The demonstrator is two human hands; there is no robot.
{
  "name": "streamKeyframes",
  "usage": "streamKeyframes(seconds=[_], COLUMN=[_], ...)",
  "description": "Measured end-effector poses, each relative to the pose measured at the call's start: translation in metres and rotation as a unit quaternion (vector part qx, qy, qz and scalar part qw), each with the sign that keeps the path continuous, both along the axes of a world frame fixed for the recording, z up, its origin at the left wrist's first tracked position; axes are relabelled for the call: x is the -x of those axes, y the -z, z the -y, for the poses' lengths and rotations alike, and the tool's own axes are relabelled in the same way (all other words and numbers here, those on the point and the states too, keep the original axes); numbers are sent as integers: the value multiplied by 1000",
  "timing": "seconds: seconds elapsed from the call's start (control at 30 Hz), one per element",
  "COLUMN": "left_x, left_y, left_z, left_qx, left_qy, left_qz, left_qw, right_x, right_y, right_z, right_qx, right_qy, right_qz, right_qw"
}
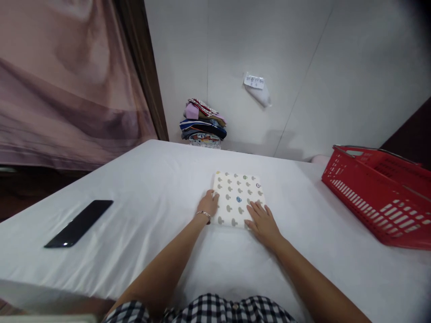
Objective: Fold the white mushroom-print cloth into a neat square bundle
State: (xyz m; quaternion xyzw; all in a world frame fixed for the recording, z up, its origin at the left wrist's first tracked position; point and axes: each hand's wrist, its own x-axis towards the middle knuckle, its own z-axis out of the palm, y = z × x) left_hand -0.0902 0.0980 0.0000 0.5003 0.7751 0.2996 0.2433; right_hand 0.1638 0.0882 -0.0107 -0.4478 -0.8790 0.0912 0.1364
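Note:
A folded cream cloth (232, 188) with a grey mushroom-like print and a few small coloured motifs lies flat on the white-covered table (151, 179). At its left edge is my left hand (208, 204), its fingers along the side and the thumb near the top; whether it pinches the fabric is unclear. My right hand (264, 223) rests palm down on the lower right part, with the fingers stretched out over the print. A bracelet circles my left wrist.
A black phone-like slab (81, 223) lies on the left of the table. On the right stands a red plastic basket (380, 197). Beyond the far edge is a stack of folded clothes (204, 121). A labelled plastic bag (258, 89) hangs on the wall; a pink curtain (67, 89) hangs left.

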Motion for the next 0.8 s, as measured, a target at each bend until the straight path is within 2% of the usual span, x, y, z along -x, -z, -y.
streamKeyframes(seconds=[0.1,0.23,0.33,0.4,0.6,0.8], left_x=[1,-2,-5,-7,-6,-5], left_y=[-7,-13,-11,-9,-7,-7], left_z=[-7,-11,-9,-7,-6,-6], left_qx=[15,9,-2,-11,-15,-11], left_qy=[-21,-18,9,18,26,32], left_qz=[25,22,-14,-39,-56,-48], left_qw=[999,1000,1000,999,998,998], right_x=[-3,-8,-8,-5,8,16], right_y=[-12,-27,-30,-28,-19,-15], right_z=[-15,-62,-101,-121,-157,-161], right_qx=[77,100,169,206,204,152], right_qy=[41,191,274,302,328,335], right_qz=[-116,-308,-314,-296,-234,-184], right_qw=[989,927,893,883,892,911])
